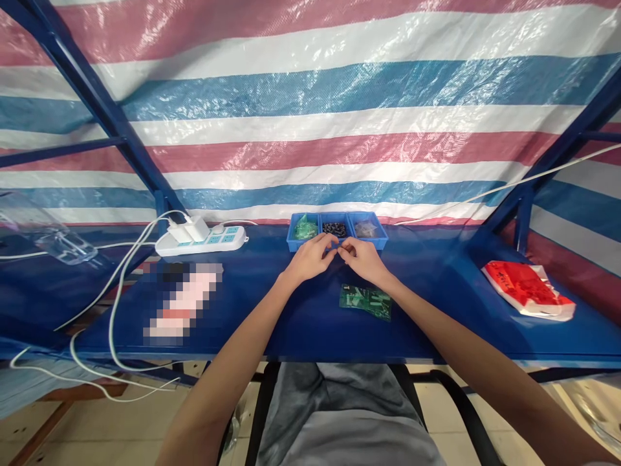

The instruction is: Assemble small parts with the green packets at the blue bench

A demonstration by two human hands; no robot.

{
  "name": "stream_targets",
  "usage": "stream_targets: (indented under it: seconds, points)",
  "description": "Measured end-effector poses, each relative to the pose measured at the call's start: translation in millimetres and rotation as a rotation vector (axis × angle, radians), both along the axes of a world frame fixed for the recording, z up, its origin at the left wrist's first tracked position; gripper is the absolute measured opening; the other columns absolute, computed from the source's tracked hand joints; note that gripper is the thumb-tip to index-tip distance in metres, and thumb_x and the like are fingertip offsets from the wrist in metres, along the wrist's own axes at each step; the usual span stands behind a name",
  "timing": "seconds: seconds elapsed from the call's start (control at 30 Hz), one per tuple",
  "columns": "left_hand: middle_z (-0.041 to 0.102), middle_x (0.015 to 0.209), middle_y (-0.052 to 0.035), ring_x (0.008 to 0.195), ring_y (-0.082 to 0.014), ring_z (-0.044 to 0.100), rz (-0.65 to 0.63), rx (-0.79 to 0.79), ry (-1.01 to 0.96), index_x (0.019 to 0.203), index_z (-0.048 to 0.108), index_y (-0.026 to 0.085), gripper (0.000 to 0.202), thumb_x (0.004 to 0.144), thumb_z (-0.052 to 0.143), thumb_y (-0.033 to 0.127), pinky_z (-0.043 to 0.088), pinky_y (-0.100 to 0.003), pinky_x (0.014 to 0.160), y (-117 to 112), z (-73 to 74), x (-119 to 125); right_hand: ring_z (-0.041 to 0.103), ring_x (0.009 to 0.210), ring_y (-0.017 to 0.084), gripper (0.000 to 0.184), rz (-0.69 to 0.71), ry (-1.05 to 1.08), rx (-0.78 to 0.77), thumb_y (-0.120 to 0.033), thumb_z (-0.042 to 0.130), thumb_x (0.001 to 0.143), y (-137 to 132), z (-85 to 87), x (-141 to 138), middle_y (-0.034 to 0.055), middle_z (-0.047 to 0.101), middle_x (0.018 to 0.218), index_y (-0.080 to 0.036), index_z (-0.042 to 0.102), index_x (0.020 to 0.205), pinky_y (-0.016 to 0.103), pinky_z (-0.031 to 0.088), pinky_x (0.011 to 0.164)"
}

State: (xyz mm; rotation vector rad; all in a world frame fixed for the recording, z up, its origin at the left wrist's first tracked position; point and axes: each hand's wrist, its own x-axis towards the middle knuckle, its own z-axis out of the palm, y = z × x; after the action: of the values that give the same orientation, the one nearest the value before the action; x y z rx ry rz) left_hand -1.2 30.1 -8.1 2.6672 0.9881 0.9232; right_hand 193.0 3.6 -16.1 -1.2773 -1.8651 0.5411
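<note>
My left hand [314, 254] and my right hand [359, 255] meet fingertip to fingertip just in front of a blue three-part tray [297, 246]. Fingers on both hands are pinched together; whatever lies between them is too small to make out. Green packets [305, 228] fill the tray's left compartment. Small dark pieces [334, 229] lie in the middle one, and clear or whitish pieces [366, 229] in the right one. Below my right hand, a green printed packet [365, 301] rests flat on the blue table [301, 330].
A white power strip [204, 241] with plugged-in chargers and trailing white cables [115, 304] sits at the left. Near it are a blurred-out item [187, 301] and a clear plastic bottle [68, 246]. A red and white packet [526, 288] lies at the right. Striped sheeting hangs behind.
</note>
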Motion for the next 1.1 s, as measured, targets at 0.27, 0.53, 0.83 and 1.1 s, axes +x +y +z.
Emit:
stream_targets:
  seconds: [0.27, 0.53, 0.83, 1.1]
  points:
    - [0.061, 0.104, -0.0041, 0.085, -0.0172, 0.061, 0.028, 0.026, 0.070, 0.114, 0.060, 0.022, 0.018, 0.100, 0.051, 0.028, 0.047, -0.027, 0.073, 0.8, -3.9, 0.5, 0.061, 0.060, 0.018, 0.028, 0.007, -0.066, 0.003, -0.033, 0.049, 0.097, -2.7, 1.8, -3.1, -0.0006, 0.061, 0.063, -0.021, 0.054, 0.073, 0.028, 0.041, 0.062]
    - [0.064, 0.097, -0.0061, 0.085, -0.0180, 0.062, 0.027, -0.008, 0.035, 0.100, 0.064, 0.019, 0.033, 0.108, 0.036, 0.035, 0.045, -0.028, 0.075, 3.6, -5.8, 1.7, 0.064, 0.064, 0.018, 0.012, 0.026, -0.009, 0.057, -0.023, 0.050, 0.093, -1.8, 1.6, -1.1, 0.0003, 0.067, 0.072, -0.021, 0.060, 0.088, 0.029, 0.047, 0.067]
    - [0.062, 0.076, -0.0023, 0.071, -0.0160, 0.057, 0.020, -0.151, -0.044, 0.077, 0.058, 0.019, 0.040, 0.106, 0.038, 0.037, 0.040, -0.027, 0.067, 1.7, -2.3, 6.2, 0.065, 0.061, 0.017, 0.013, 0.076, 0.052, 0.020, -0.030, 0.059, 0.091, -0.6, 0.3, -0.9, -0.0006, 0.067, 0.071, -0.021, 0.060, 0.082, 0.029, 0.049, 0.064]
    - [0.066, 0.084, -0.0002, 0.074, -0.0155, 0.060, 0.007, -0.192, -0.108, 0.098, 0.062, 0.020, 0.028, 0.104, 0.041, 0.037, 0.042, -0.027, 0.071, -1.2, 0.7, 6.6, 0.063, 0.056, 0.015, 0.017, 0.101, 0.037, -0.004, -0.028, 0.056, 0.093, -0.1, 0.8, 2.2, -0.0021, 0.064, 0.066, -0.021, 0.059, 0.078, 0.028, 0.047, 0.063]
